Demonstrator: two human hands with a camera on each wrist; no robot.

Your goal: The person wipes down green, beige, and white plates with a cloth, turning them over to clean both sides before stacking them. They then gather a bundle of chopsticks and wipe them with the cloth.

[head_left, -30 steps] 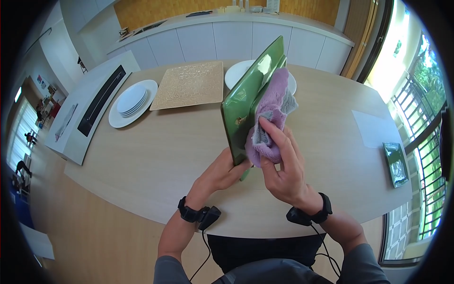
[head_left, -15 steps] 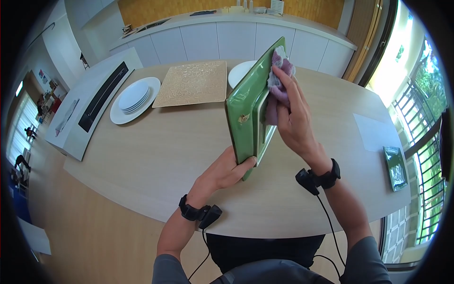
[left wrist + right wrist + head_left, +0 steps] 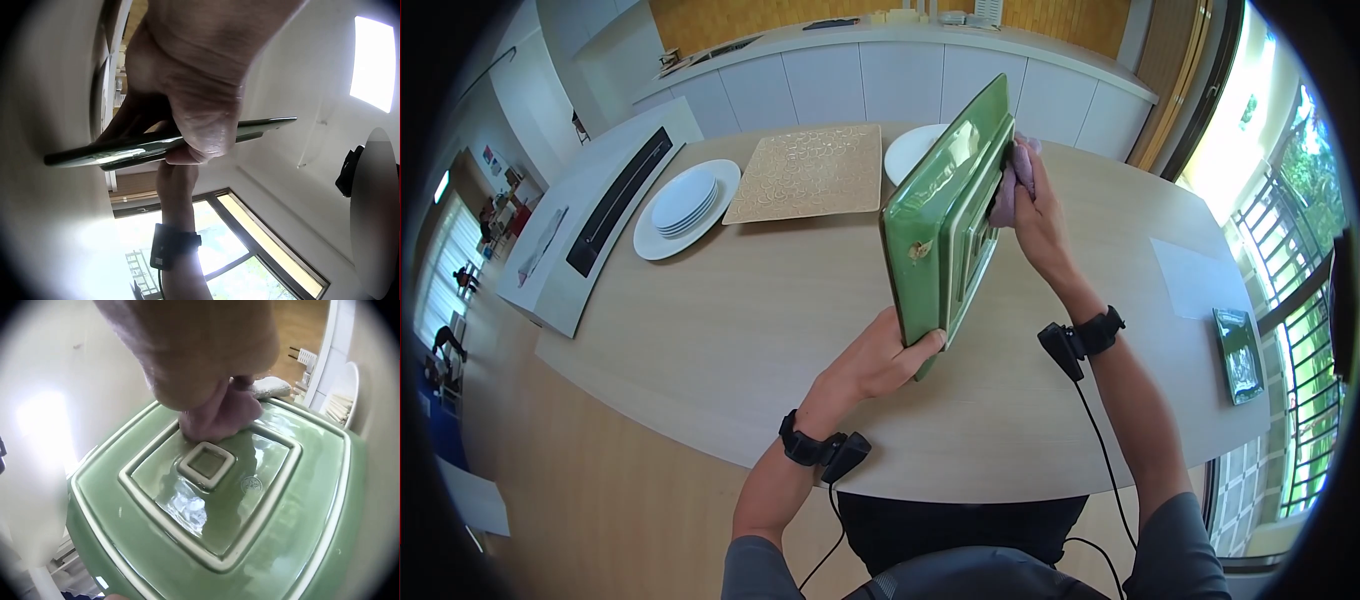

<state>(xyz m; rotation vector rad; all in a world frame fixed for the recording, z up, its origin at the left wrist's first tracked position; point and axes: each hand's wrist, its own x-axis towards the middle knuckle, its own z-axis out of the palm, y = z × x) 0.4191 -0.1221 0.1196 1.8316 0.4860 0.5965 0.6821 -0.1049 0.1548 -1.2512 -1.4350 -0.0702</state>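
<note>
A large green square plate (image 3: pixel 935 195) stands tilted on edge above the table, its ridged underside facing right. My left hand (image 3: pixel 868 357) grips its lower corner, with the thumb over the rim. On the plate's outer face is a small brown mark. My right hand (image 3: pixel 1045 235) holds a bunched purple cloth (image 3: pixel 1006 198) at the underside near the far edge. In the right wrist view, the cloth (image 3: pixel 219 415) lies against the underside, beside raised square ridges and a round stamp. Seen from the left wrist, the plate (image 3: pixel 125 152) is nearly edge-on between thumb and fingers.
Behind lie a gold textured square platter (image 3: pixel 805 175), several small white plates (image 3: pixel 683 203) stacked on a larger one, and a white plate (image 3: pixel 907 152) partly hidden. A small green dish (image 3: pixel 1238 355) and pale sheet (image 3: pixel 1182 277) lie right. A white slotted panel (image 3: pixel 595 215) stands left.
My right hand has moved the cloth away from the near part of the plate, up along the underside toward the far edge. The left hand keeps its grip; the plate has turned slightly, showing more underside.
</note>
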